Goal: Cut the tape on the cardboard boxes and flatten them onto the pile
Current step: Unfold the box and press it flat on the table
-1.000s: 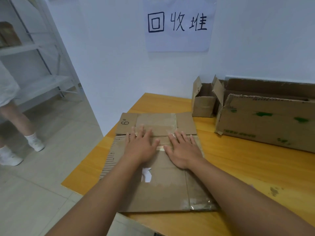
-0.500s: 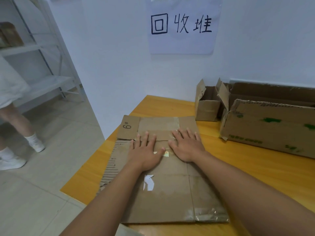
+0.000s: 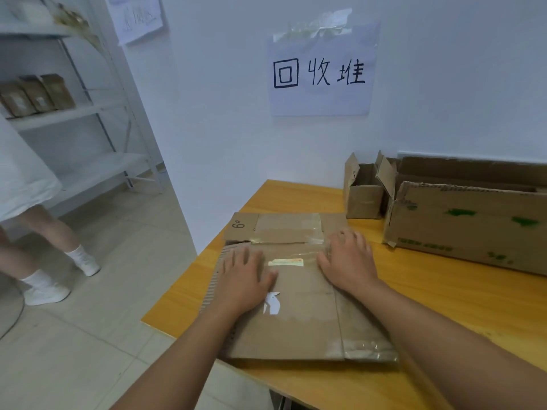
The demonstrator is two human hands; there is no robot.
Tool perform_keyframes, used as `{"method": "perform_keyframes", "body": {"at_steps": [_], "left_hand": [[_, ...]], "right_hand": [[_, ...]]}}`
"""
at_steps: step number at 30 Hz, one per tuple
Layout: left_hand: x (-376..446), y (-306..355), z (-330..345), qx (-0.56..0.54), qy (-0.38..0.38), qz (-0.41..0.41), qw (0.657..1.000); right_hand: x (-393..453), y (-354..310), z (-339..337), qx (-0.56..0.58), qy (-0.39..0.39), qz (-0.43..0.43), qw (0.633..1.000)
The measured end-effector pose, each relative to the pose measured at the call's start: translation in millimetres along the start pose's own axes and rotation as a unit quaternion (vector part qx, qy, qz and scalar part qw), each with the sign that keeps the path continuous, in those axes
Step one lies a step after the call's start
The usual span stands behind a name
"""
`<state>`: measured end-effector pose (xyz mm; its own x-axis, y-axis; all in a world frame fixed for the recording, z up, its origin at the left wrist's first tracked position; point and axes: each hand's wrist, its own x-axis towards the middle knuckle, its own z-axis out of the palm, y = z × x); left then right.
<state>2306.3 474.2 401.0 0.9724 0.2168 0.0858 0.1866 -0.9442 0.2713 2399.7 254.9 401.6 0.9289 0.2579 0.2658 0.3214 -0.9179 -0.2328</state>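
Slid apart since a moment ago — left hand (image 3: 245, 279) and right hand (image 3: 349, 261), palms flat, fingers straight, pressing the flattened cardboard box (image 3: 299, 315) on the yellow table (image 3: 444, 291).

Yellow wood table (image 3: 444, 294) w/ flattened box (image 3: 299, 315), small open box (image 3: 362, 199), long box (image 3: 470, 229).

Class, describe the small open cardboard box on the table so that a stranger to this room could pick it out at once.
Start at the paper sign taped to the wall and drop to the orange table below it. At the table's back edge, against the wall, stands the small open box. Unlike the long green-marked box to its right it is plain and short, and unlike the flattened box in front it stands upright.
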Motion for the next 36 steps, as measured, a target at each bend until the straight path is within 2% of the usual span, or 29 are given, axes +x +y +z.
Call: {"method": "perform_keyframes", "body": {"at_steps": [4, 6, 8, 12, 16, 20, 23, 29, 36], "left_hand": [[-48.5, -6.9, -7.8, -0.016, -0.018, 0.026, 0.999], [-68.7, -3.2, -4.0, -0.01, -0.046, 0.022, 0.999], [-79.8, -0.7, 2.7, -0.004, -0.068, 0.007, 0.998], [-87.8, -7.0, 9.0, 0.013, -0.062, -0.023, 0.998], [-85.6, -9.3, 13.8, 0.024, -0.036, -0.037, 0.998], [-66.1, -2.2, 13.2, 0.018, -0.001, -0.042, 0.999], [-37.9, 3.5, 9.7, -0.001, -0.003, -0.041, 0.999], [34.0, 5.8, 18.7, -0.028, -0.047, -0.03, 0.998], [96.9, 15.7, 39.5, -0.015, -0.032, -0.045, 0.998]], "right_hand": [[-42.7, 23.8, -22.1, -0.03, -0.172, 0.091, 0.981], [-63.6, 26.7, -27.9, 0.016, -0.238, 0.124, 0.963], [-76.1, 20.8, -32.7, 0.106, -0.254, 0.142, 0.951], [-83.8, 0.7, -30.5, 0.279, -0.181, 0.176, 0.927], [-77.5, -17.5, -23.5, 0.34, -0.124, 0.156, 0.919], [-54.7, -28.7, -19.1, 0.344, -0.096, 0.125, 0.926], [-28.5, -30.7, -16.9, 0.335, -0.081, 0.123, 0.93], [26.6, -23.7, -4.0, 0.33, -0.061, 0.143, 0.931], [70.0, -15.9, 21.1, 0.297, -0.057, 0.192, 0.934]]}}
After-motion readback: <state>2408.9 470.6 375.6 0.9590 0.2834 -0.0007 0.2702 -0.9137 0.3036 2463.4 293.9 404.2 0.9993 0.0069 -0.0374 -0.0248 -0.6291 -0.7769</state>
